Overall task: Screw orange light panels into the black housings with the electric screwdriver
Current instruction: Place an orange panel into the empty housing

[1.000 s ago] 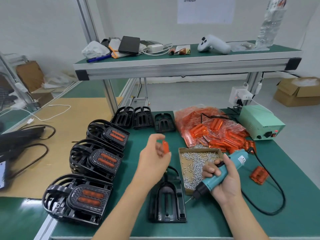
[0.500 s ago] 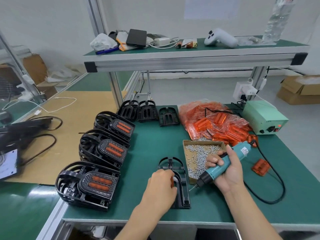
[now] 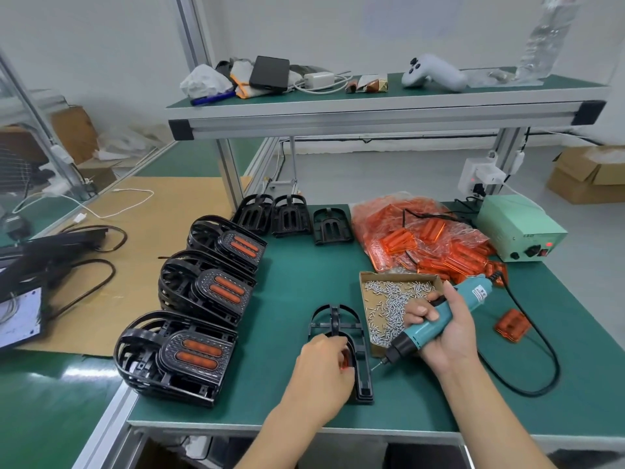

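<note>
two hands share the work at the front edge of the green-matted workbench point(image 3: 439, 411). the left hand point(image 3: 321, 363) is curled over the lower half of a flat black plastic housing point(image 3: 341, 336) lying near that edge, its fingers pinching a small orange translucent light panel point(image 3: 344, 359) down into the housing's slot; only a sliver of the panel shows, so how fully it is seated i cannot tell. holding it there likely keeps the panel aligned for the screw. the right hand point(image 3: 443, 330) wraps around the teal electric screwdriver point(image 3: 436, 323), tilted with its bit low and leftward, just beside the housing and over the corner of the shallow cardboard tray of small silver screws point(image 3: 399, 296), probably kept close for quick pick-up. both wrists come in low from the bench edge. finished black housings with orange panels point(image 3: 189, 353) stand stacked along the left, apparently out of the working space.
</note>
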Demonstrator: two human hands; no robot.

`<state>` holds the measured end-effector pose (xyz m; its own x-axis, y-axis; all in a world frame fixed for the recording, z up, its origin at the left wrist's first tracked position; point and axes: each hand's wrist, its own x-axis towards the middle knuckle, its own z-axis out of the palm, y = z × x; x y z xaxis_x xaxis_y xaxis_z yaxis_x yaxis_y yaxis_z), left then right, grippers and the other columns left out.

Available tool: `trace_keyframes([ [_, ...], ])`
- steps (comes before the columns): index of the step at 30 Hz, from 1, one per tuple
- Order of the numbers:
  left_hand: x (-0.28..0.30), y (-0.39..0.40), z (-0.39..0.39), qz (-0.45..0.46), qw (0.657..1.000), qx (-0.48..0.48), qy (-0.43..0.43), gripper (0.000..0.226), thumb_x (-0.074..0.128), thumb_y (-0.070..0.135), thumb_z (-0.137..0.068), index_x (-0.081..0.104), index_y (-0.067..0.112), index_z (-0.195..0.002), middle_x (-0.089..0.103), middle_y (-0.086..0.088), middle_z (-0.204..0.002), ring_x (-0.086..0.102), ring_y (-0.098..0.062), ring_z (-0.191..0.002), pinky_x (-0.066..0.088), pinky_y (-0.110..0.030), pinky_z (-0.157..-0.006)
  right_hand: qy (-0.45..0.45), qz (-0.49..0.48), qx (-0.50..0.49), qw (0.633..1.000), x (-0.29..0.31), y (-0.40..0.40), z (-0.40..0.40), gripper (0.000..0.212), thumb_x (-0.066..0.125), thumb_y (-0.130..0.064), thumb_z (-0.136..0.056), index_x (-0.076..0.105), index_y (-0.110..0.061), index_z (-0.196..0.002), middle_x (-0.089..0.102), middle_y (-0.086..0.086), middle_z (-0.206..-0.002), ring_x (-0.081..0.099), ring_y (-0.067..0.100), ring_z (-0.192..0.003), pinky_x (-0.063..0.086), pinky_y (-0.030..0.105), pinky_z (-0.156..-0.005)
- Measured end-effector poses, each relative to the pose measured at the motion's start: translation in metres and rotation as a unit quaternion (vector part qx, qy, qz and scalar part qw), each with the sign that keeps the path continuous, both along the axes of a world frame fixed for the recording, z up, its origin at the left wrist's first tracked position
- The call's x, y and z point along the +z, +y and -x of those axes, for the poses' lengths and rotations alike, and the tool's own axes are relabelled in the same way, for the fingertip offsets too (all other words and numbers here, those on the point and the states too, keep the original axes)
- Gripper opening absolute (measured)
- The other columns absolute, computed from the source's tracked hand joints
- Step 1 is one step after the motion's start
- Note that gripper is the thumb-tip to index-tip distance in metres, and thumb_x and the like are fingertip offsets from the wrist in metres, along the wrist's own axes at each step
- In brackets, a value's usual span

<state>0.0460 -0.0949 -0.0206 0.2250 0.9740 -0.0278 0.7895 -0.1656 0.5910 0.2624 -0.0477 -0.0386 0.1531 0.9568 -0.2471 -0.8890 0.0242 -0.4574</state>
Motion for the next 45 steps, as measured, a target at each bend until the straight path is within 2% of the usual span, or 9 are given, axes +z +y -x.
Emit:
trace_keyframes([
  [4,-0.005,0.0,0.029,-0.081,0.995,0.017,-0.047,0.026,0.067,0.024,-0.089,0.069,0.037,-0.112,0.056,0.022,-0.098,0.05,0.001,-0.095,0.044,-0.022,-0.09,-0.004,0.001,-0.001,1.0,0.0,0.0,0.0,0.032,0.069,-0.038,-0.094,0.056,-0.019,-0.072,0.037,-0.006,-0.054,0.044,0.009,-0.056,0.044,0.021,-0.051],
  [8,-0.008,0.003,0.053,-0.1,0.992,-0.072,0.042,0.044,0.067,0.043,-0.089,0.061,0.04,-0.133,0.042,0.031,-0.141,0.024,0.002,-0.135,0.022,-0.029,-0.11,-0.008,0.002,0.0,1.0,0.0,0.0,0.0,0.033,0.068,-0.039,-0.095,0.057,-0.02,-0.071,0.037,-0.006,-0.054,0.045,0.009,-0.056,0.044,0.021,-0.051],
  [11,-0.012,0.004,0.057,-0.073,0.987,-0.133,0.045,0.059,0.062,0.054,-0.085,0.053,0.042,-0.141,0.028,0.031,-0.157,0.009,0.002,-0.147,0.01,-0.033,-0.12,-0.007,0.002,0.004,1.0,0.001,0.0,0.0,0.033,0.068,-0.039,-0.095,0.057,-0.02,-0.07,0.038,-0.007,-0.054,0.044,0.009,-0.056,0.044,0.021,-0.052],
  [15,-0.019,0.006,0.053,-0.052,0.984,-0.157,0.07,0.068,0.059,0.063,-0.079,0.052,0.039,-0.142,0.035,0.028,-0.155,0.011,0.0,-0.145,0.006,-0.037,-0.124,-0.007,0.002,0.005,1.0,0.001,0.0,0.0,0.033,0.068,-0.039,-0.095,0.057,-0.02,-0.07,0.038,-0.007,-0.054,0.044,0.008,-0.056,0.044,0.021,-0.052],
  [22,-0.025,0.008,0.051,-0.1,0.98,-0.161,0.068,0.065,0.065,0.061,-0.08,0.056,0.034,-0.139,0.047,0.023,-0.141,0.023,-0.003,-0.139,0.016,-0.026,-0.12,-0.005,0.002,0.005,1.0,0.0,0.001,0.0,0.033,0.068,-0.039,-0.095,0.058,-0.02,-0.07,0.038,-0.007,-0.054,0.044,0.008,-0.056,0.043,0.02,-0.052],
  [26,-0.024,0.008,0.053,-0.101,0.981,-0.154,0.054,0.063,0.068,0.055,-0.083,0.054,0.036,-0.141,0.044,0.025,-0.145,0.022,0.0,-0.141,0.011,-0.02,-0.119,-0.007,0.0,0.004,1.0,0.0,0.001,0.0,0.033,0.066,-0.039,-0.097,0.057,-0.02,-0.071,0.038,-0.007,-0.054,0.043,0.008,-0.057,0.042,0.02,-0.053],
  [33,-0.027,0.01,0.053,-0.07,0.984,-0.15,0.066,0.061,0.066,0.056,-0.086,0.053,0.037,-0.143,0.035,0.024,-0.156,0.013,-0.002,-0.145,0.011,-0.029,-0.122,-0.006,0.001,0.003,1.0,-0.001,0.001,0.0,0.033,0.067,-0.039,-0.096,0.058,-0.02,-0.071,0.038,-0.007,-0.054,0.043,0.008,-0.057,0.043,0.02,-0.054],
  [38,-0.032,0.009,0.054,-0.066,0.984,-0.153,0.067,0.069,0.052,0.071,-0.083,0.055,0.036,-0.143,0.036,0.026,-0.155,0.016,-0.002,-0.144,0.016,-0.034,-0.123,-0.004,0.004,0.003,1.0,-0.001,0.001,0.0,0.032,0.069,-0.039,-0.093,0.058,-0.02,-0.071,0.038,-0.008,-0.055,0.043,0.008,-0.056,0.043,0.02,-0.053],
  [45,-0.035,0.01,0.052,-0.105,0.977,-0.159,0.094,0.057,0.054,0.061,-0.091,0.058,0.036,-0.141,0.041,0.026,-0.153,0.021,-0.007,-0.144,0.014,-0.032,-0.123,-0.012,0.001,0.006,1.0,-0.001,0.001,0.0,0.03,0.074,-0.04,-0.086,0.058,-0.02,-0.071,0.039,-0.008,-0.054,0.043,0.008,-0.057,0.043,0.02,-0.053],
])
